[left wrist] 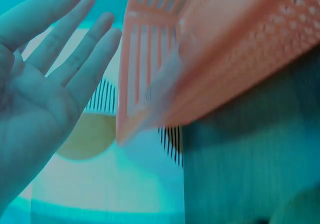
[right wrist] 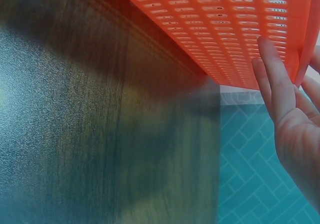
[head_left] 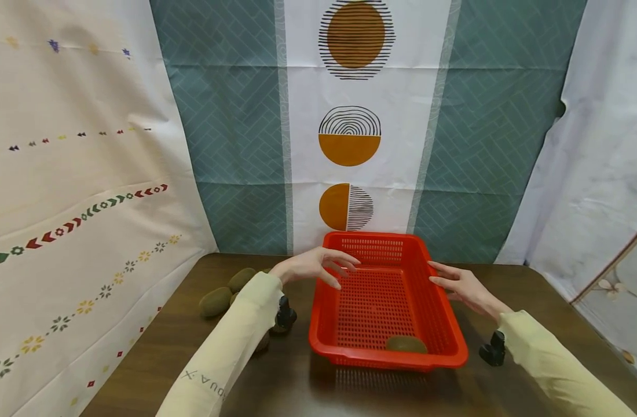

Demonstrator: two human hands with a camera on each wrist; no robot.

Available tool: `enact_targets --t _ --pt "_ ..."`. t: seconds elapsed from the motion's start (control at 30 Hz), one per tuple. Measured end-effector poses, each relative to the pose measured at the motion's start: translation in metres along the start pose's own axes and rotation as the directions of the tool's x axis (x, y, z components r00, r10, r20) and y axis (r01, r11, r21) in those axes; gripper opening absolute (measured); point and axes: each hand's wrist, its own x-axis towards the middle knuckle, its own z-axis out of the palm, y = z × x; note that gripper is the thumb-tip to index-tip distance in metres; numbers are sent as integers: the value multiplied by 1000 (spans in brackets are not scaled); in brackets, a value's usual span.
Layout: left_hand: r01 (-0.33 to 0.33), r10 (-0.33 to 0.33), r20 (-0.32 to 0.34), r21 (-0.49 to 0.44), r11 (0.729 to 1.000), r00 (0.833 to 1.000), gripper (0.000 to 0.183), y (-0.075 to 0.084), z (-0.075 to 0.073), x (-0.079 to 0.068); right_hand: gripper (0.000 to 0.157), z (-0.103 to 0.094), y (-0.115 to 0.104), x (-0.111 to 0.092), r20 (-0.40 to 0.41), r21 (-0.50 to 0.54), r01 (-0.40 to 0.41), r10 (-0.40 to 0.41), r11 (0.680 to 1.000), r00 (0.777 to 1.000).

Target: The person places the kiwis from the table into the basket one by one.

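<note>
A red plastic basket (head_left: 381, 238) with slotted walls stands on the table, with one kiwi (head_left: 406, 344) lying inside by its near wall. My left hand (head_left: 318, 264) hovers over the basket's left rim, fingers spread and holding nothing; the left wrist view shows its palm beside the basket wall. At the opposite rim is my right hand (head_left: 467, 288), its fingertips right at the edge. In the right wrist view, two fairly straight fingers (right wrist: 276, 76) lie along the outer slotted wall, while the others are partly hidden past the rim.
Several more kiwis (head_left: 216, 302) lie on the wooden table (head_left: 157, 365) to the left, some partly hidden behind my left sleeve. Patterned curtains (head_left: 235, 145) hang behind the table and along both sides. A small black device (head_left: 493, 349) is worn at my right wrist.
</note>
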Motion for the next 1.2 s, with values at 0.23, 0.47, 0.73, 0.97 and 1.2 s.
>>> enact_targets --t 0.23,0.47,0.73,0.97,1.2 --pt "-4 -5 -187 -49 999 982 51 -10 -21 -38 57 0 0 -1 13 5 -1 0 1000 1000" --pt "-11 8 -342 -7 1000 940 53 -25 -39 -77 57 -2 1 -1 9 10 5 -5 1000 1000" --pt "42 -55 -486 -37 998 872 55 -48 -45 -123 55 -2 2 -3 22 4 12 -12 1000 1000" --pt "53 -54 -576 -19 998 816 54 -70 -45 -155 58 1 0 -2 8 26 -2 2 1000 1000" --pt "106 -53 -692 34 994 720 56 -84 -47 -181 60 0 -1 0 -16 15 -14 15 1000 1000"
